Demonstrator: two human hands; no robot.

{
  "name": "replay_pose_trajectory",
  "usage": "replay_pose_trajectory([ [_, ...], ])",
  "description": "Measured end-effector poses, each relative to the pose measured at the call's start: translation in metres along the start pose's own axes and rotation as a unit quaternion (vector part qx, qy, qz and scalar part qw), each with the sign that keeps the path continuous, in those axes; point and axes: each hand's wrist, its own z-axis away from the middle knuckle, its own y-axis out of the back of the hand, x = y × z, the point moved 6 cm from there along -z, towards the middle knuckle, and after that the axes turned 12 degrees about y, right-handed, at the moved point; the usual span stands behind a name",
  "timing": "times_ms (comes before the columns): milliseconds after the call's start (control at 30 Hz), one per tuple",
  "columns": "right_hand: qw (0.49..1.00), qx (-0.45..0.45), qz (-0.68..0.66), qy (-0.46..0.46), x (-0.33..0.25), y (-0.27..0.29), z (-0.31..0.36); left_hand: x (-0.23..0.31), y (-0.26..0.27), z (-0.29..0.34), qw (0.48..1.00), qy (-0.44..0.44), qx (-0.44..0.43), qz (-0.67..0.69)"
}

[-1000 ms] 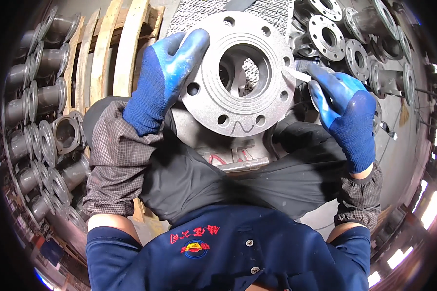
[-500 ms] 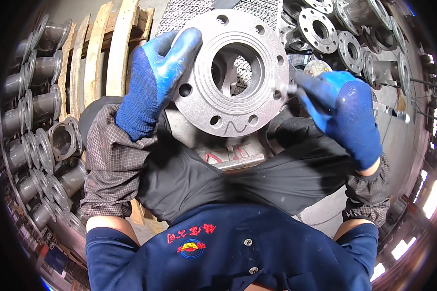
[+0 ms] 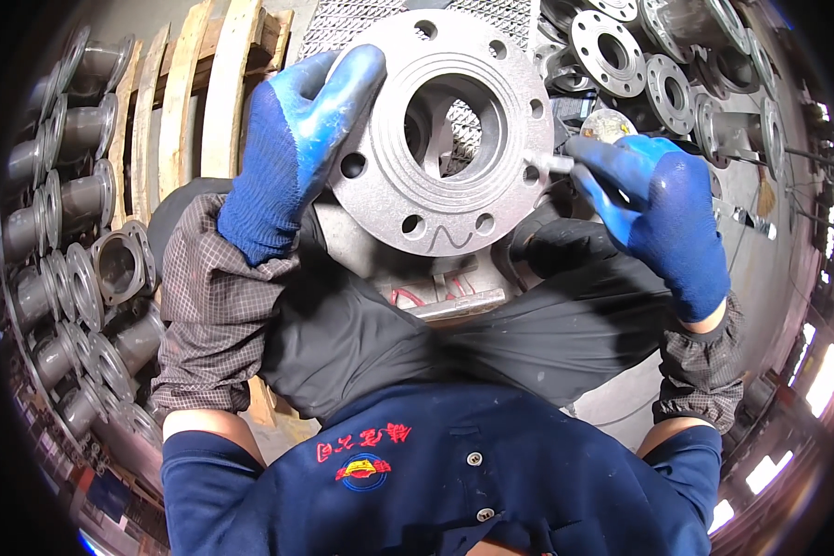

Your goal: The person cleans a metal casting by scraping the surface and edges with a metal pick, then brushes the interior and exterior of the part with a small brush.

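A big grey metal pipe flange (image 3: 380, 171) faces me, with a wide central bore, bolt holes around its rim and a dark wavy mark low on its face. My left hand (image 3: 292, 153), in a blue coated glove, is closed on its left edge, thumb on the face and the other fingers mostly hidden. At the right rim, my right hand (image 3: 653, 199), gloved likewise, grips a slim tool (image 3: 553, 164) with a pale cylindrical end. That end reaches the face beside a bolt hole; the rest is hidden by the fingers, so its kind cannot be made out.
Behind the flange lies a patterned metal mesh (image 3: 329, 37). Wooden pallet slats (image 3: 187, 102) stand at the far left. Flanged pipe pieces (image 3: 88, 204) are stacked along the left, and more flanged castings (image 3: 607, 56) lie at the far right. My knees spread below the flange.
The pale tool end has shifted slightly and shows more sharply now. The flange has moved up slightly in view; my left hand keeps its hold.
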Motion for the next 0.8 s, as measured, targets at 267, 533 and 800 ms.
replay_pose_trajectory([
  [267,0.911,0.166,-0.316,-0.207,0.052,0.000,0.007,0.000,0.000,0.001,0.999,0.042,0.003,-0.005],
  [533,0.983,0.071,-0.149,-0.082,0.053,-0.095,0.019,0.015,-0.010,0.006,0.997,0.036,-0.021,-0.070],
  [800,0.976,0.173,-0.122,-0.045,0.055,-0.090,0.004,0.030,-0.026,0.001,0.996,0.023,-0.054,-0.070],
])
